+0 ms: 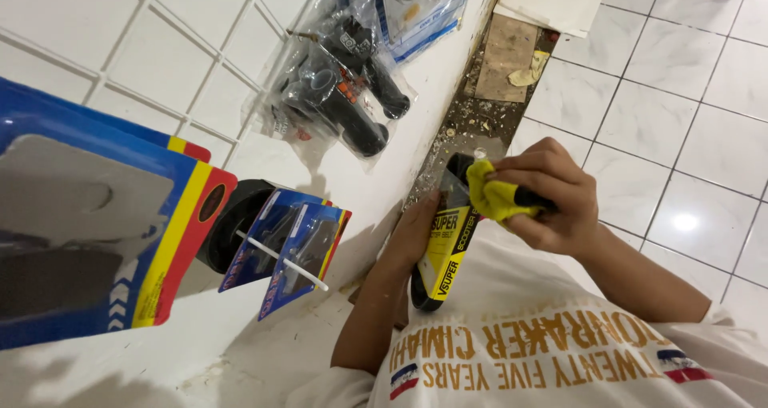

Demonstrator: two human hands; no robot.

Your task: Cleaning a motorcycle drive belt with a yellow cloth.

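My left hand (418, 236) grips a black rubber drive belt (438, 284) with a yellow and black cardboard sleeve, holding it upright in front of my chest. My right hand (552, 196) presses a crumpled yellow cloth (494, 198) against the top loop of the belt. The cloth wraps partly round the belt's upper end, which is mostly hidden under it.
A white wire grid wall (160, 48) carries hanging goods: blue, yellow and red blister packs (96, 232) at left, smaller packs on a white hook (298, 248), and clear bags of black handle grips (344, 88) above. White floor tiles (672, 120) lie right; debris along the wall base (480, 112).
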